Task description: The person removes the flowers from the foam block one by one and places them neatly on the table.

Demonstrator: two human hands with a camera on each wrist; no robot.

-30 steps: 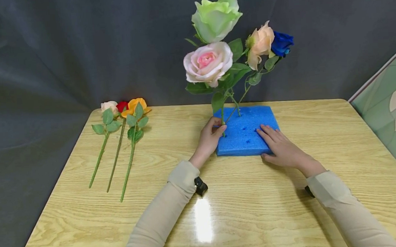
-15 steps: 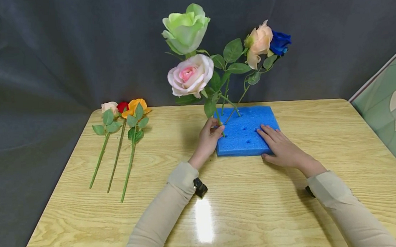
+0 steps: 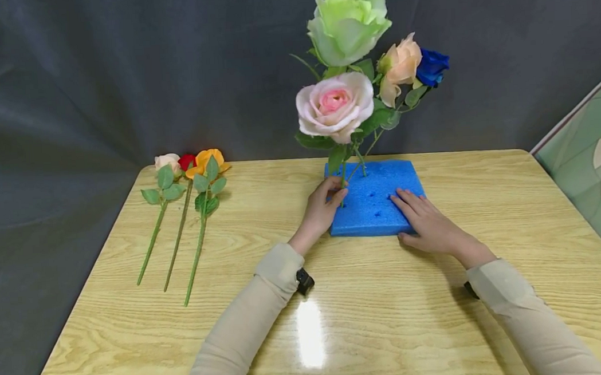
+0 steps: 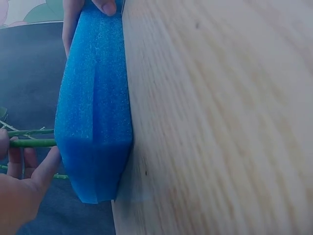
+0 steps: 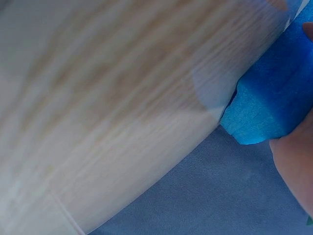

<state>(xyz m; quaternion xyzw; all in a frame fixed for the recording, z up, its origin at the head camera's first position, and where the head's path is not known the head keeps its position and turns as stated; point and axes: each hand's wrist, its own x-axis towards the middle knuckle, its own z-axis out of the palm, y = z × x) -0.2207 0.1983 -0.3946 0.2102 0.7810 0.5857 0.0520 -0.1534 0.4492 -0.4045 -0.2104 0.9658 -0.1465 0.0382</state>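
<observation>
In the head view my left hand (image 3: 324,206) pinches the green stem of a pale pink rose (image 3: 334,102) low down, just over the blue foam block (image 3: 370,223). The stem stands in a hole near the block's left front. My right hand (image 3: 429,222) rests on the block's right side, fingers extended over the top, thumb at the front edge. A large light green rose (image 3: 348,27) rises behind the pink one. A peach rose (image 3: 404,63) and a blue rose (image 3: 432,66) lean right from the block. The left wrist view shows the fingers around the stem (image 4: 34,143) beside the foam.
On the table's left lie a cream rose (image 3: 167,162), a red rose (image 3: 187,161) and an orange rose (image 3: 207,161), their stems toward me. A dark curtain (image 3: 92,80) hangs behind the wooden table (image 3: 391,319). Several holes show in the foam's top.
The pink and green roses swing left, then back right past where they were, with my left hand on the stem. My right hand keeps its place on the foam.
</observation>
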